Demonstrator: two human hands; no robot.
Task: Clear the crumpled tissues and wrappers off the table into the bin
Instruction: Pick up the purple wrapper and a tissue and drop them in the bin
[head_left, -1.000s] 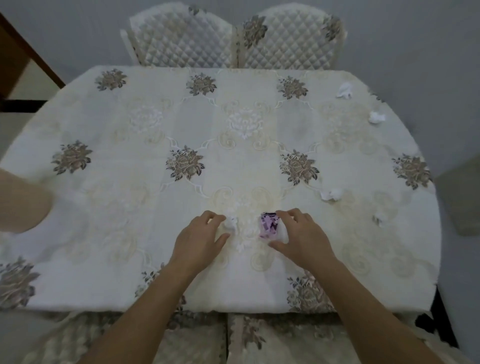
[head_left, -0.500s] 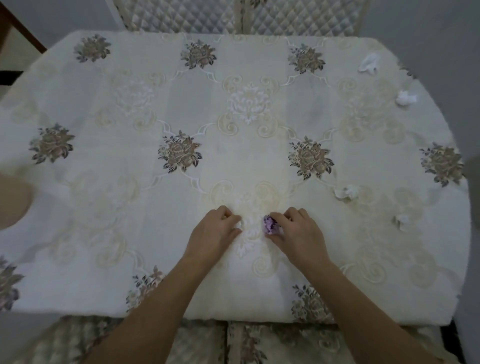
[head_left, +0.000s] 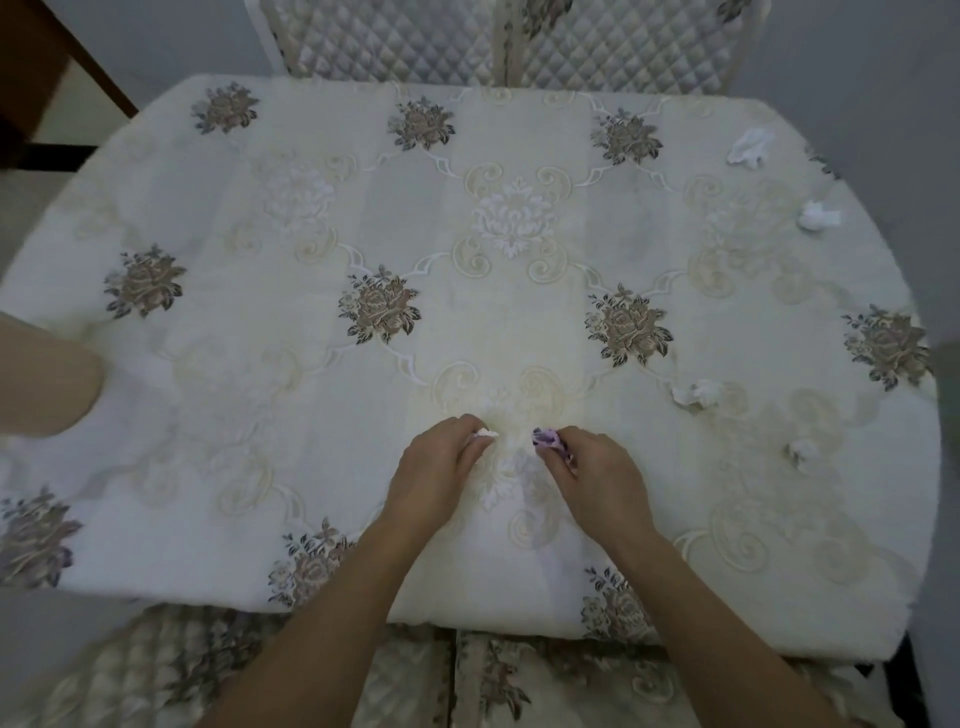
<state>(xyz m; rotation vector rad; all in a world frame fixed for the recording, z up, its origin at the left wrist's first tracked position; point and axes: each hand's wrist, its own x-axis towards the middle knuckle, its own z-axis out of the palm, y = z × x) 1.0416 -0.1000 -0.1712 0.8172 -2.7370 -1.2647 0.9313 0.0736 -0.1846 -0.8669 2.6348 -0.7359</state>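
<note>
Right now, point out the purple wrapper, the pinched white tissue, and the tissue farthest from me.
purple wrapper (head_left: 546, 437): head view, its exposed crumpled end.
pinched white tissue (head_left: 487, 433): head view, its exposed white tip.
farthest tissue (head_left: 749, 148): head view, its middle.

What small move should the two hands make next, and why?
Probably lift both hands off the tablecloth: the left hand pinches a white tissue and the right hand grips a purple wrapper. The nearest loose tissue lies to the right; no bin is in view.
</note>
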